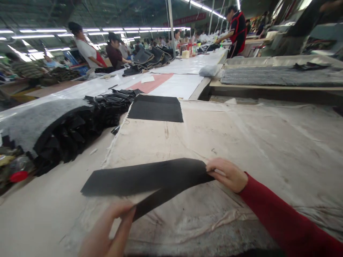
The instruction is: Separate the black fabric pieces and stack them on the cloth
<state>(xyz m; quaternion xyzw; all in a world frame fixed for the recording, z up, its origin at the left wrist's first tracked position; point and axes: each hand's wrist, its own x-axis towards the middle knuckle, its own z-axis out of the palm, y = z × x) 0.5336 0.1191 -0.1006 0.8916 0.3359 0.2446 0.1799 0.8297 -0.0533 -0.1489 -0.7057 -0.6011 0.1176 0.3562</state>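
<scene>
A long dark fabric piece [150, 176] stretches over the cream cloth cover [209, 135] of the table in front of me. My right hand [227, 174] pinches its right end, where the strip is doubled back on itself. A narrower flap of it runs down to my left hand [109, 225], whose thumb and fingertips are closed on the flap's end. The far left end of the fabric fans out free above my left hand. A flat black fabric panel [155, 108] with jagged side edges lies at the cover's far edge.
On the left sits a row of stacked black pieces [69, 132] beside grey felt-like material [40, 114]. A red-capped jar [20, 171] stands at the left edge. Grey layered sheets [268, 75] lie on a right-hand shelf. Several people work at white tables [184, 67] beyond.
</scene>
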